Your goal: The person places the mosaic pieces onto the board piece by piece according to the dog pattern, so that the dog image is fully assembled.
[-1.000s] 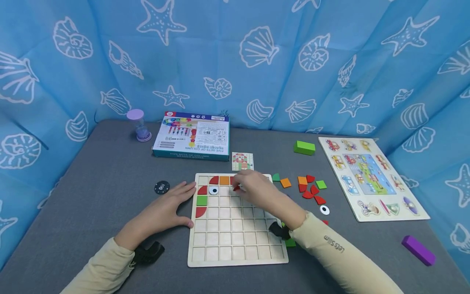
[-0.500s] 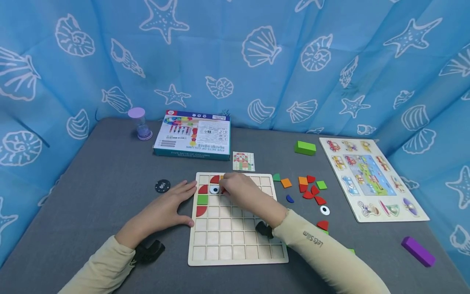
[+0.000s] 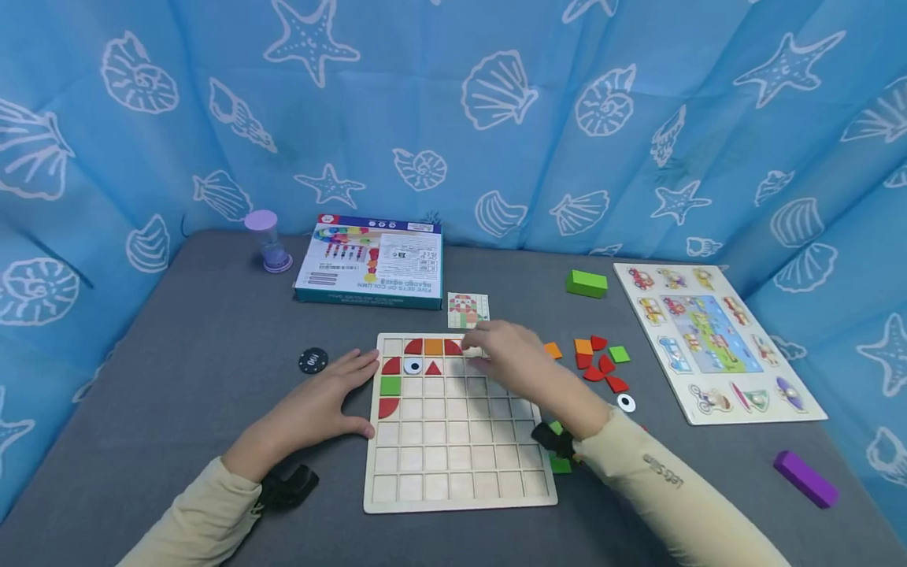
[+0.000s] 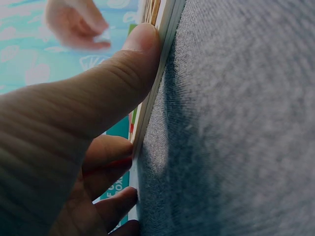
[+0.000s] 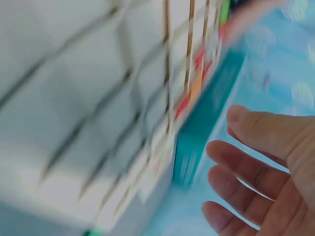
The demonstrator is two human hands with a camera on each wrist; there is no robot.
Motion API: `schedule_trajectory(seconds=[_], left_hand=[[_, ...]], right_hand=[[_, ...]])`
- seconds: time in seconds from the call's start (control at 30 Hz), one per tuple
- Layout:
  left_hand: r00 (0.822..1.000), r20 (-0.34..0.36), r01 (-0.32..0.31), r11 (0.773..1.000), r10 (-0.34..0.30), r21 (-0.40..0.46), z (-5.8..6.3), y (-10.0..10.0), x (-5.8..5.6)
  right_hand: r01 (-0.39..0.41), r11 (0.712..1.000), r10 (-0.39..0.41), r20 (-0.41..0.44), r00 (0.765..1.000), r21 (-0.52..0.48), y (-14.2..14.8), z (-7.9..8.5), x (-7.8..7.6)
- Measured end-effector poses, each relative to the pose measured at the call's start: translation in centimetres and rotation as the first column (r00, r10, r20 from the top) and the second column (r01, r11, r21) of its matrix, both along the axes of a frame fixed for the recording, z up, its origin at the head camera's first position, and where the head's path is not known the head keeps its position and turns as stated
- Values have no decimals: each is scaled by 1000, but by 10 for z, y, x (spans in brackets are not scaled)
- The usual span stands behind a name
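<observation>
The wooden grid board (image 3: 453, 457) lies flat, with several coloured pieces in its far left squares. An orange square (image 3: 433, 347) sits between red quarter-circles in the top row. Below it a red triangle (image 3: 433, 368) lies beside a white eye disc (image 3: 412, 366). Down the left column there is a green square (image 3: 390, 385) between two red quarter-circles. My left hand (image 3: 312, 409) rests at the board's left edge, thumb (image 4: 140, 42) and fingertips touching it. My right hand (image 3: 510, 362) hovers over the board's far right part; its fingers (image 5: 236, 167) are loosely bent and hold nothing.
Right of the board lie loose red, orange and green pieces and another eye disc (image 3: 626, 403). A picture card (image 3: 468, 311) and a box (image 3: 370, 264) stand behind it. A peg puzzle (image 3: 716, 339), green block (image 3: 586, 283), purple block (image 3: 806, 479), sand timer (image 3: 268, 240) and black chip (image 3: 312, 361) surround it.
My right hand moved left with the red triangle, let it go in the square beside the eye disc, and moved back right. The left hand stayed at the board's edge.
</observation>
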State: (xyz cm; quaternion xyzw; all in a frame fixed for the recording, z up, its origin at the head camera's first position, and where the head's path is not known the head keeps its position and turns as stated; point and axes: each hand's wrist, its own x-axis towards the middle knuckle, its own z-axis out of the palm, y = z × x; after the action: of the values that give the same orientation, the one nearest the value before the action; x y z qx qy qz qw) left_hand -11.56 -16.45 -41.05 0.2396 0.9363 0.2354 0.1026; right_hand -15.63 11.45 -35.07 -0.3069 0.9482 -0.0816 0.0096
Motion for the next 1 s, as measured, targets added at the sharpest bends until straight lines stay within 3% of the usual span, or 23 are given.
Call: schedule_trajectory(seconds=[0.1, 0.27, 0.47, 0.77, 1.0], left_hand=[[1000, -4, 1, 1000, -1, 8, 0, 0, 0], [1000, -13, -3, 1000, 3, 5, 2, -1, -1], [1000, 3, -13, 1000, 12, 4, 2, 0, 0], [1000, 12, -22, 1000, 22, -8, 1, 2, 1], [1000, 12, -25, 1000, 25, -14, 1, 2, 1]], right_hand=[[99, 995, -99, -9, 995, -5, 44, 6, 4], [234, 972, -233, 68, 970, -7, 118, -2, 20], [315, 949, -313, 115, 943, 0, 173, -12, 39], [321, 945, -327, 118, 938, 69, 185, -25, 50], [301, 953, -302, 68, 951, 17, 157, -18, 44]])
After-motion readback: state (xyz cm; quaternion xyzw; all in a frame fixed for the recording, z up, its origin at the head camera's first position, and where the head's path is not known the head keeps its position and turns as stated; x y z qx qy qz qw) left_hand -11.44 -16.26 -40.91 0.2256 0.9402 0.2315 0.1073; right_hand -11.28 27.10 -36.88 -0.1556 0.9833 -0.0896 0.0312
